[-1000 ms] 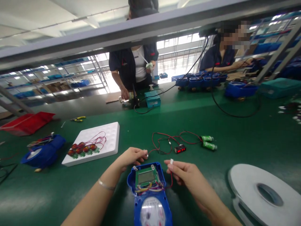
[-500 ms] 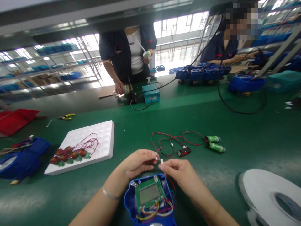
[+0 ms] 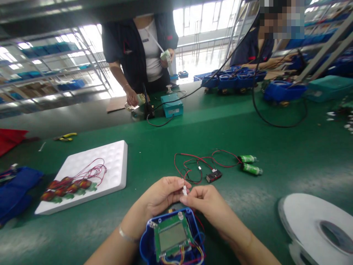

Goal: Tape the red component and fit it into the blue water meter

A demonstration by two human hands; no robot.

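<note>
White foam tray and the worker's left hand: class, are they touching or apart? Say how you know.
Apart: the head view shows a strip of green worktop between the white foam tray and the left hand.

Yellow-handled pliers and a red bin are located left of the teal box; a white reel is positioned right.

Coloured blue on the casing, green across circuit board and counter, white on the connectors, red and black along the looped wires.
</note>
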